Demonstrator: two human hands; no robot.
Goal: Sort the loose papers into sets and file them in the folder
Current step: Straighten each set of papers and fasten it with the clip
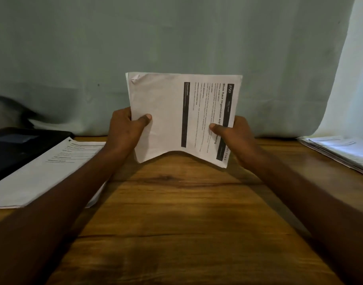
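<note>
squaring up a held set of papers above the surface

we are holding a set of papers point(176, 118) upright over the middle of the wooden surface point(176, 212), its lower edge sagging in a curve just above the wood; our left hand point(125, 128) is pinching the left edge, thumb on the front, and our right hand point(234, 134) is pinching the right edge the same way, so both grips are clamped on the set. to do this well we are wanting to loosen both pinches a little and tap the lower edge on the wood until the sheets are lining up, minding the dog-eared top left corner. a sorted sheet point(42, 173) is lying at left, partly over the dark folder point(16, 149); another stack point(341, 153) is waiting at far right
</note>
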